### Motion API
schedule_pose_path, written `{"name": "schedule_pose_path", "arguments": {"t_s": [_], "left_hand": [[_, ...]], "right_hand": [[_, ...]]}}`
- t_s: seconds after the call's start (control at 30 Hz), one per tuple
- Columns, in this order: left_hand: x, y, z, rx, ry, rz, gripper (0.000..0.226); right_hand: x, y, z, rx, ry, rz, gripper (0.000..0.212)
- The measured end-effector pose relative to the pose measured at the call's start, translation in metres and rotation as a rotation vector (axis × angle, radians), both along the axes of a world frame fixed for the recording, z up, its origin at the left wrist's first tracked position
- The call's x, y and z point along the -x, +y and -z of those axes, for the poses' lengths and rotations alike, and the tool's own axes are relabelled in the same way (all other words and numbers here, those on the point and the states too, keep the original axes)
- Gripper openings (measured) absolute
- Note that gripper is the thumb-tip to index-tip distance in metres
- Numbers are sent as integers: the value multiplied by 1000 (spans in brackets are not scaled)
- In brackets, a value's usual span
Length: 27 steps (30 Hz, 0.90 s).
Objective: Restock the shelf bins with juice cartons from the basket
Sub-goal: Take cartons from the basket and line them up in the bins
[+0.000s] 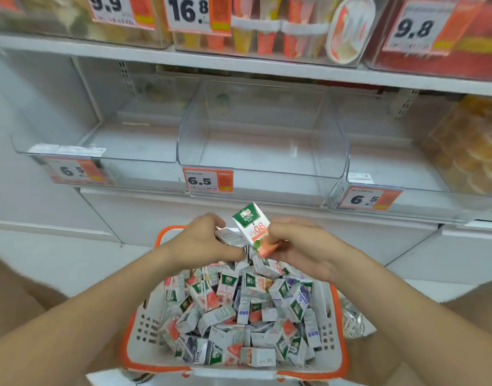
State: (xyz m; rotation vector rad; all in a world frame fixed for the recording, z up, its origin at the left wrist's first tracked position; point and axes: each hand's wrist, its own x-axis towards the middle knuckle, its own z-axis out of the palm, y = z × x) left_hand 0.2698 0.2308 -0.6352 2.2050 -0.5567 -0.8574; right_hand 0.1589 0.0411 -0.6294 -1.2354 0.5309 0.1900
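Note:
A white basket (144, 327) with an orange rim sits below me, heaped with several small juice cartons (233, 310). Above its far end my right hand (297, 246) pinches one upright white carton with a green top and orange "08" print (254, 228). My left hand (200, 240) grips other cartons (230, 237) just left of it. Three clear shelf bins stand in front: left (105, 151), middle (261, 151) and right (384, 168). All three look bare inside.
Orange price tags reading 6.5 hang on the bin fronts (208, 180). The shelf above (239, 62) carries bins of cups and packaged goods. A bin of orange-slice packs (473, 146) stands at far right. White cabinet fronts run under the bins.

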Motion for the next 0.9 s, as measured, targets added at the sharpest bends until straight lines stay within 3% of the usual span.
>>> {"name": "schedule_pose_path", "arguments": {"t_s": [0.13, 0.2, 0.3, 0.4, 0.47, 0.67, 0.8, 0.9], "left_hand": [[-10, 11, -35, 63, -339, 40, 80], [-16, 16, -46, 133, -482, 25, 83], [-28, 21, -56, 181, -639, -75, 91], [-41, 25, -63, 121, -735, -116, 98], [-50, 29, -66, 68, -789, -125, 94], [-67, 34, -62, -76, -824, -143, 84], [-72, 36, -53, -23, -703, -164, 81], [-74, 38, -49, -35, -700, -149, 81]], "right_hand": [[-8, 14, -34, 48, -232, 3, 40], [-17, 16, -51, 214, -337, 49, 37], [-34, 23, -72, 621, -496, 157, 29], [-60, 26, -87, 669, -586, 260, 31], [-81, 21, -88, 656, -587, 297, 35], [-141, 13, -63, 1105, -375, 8, 26], [-168, 28, -58, 1098, -246, -138, 27], [-179, 32, -60, 1071, -155, -275, 12]]}}
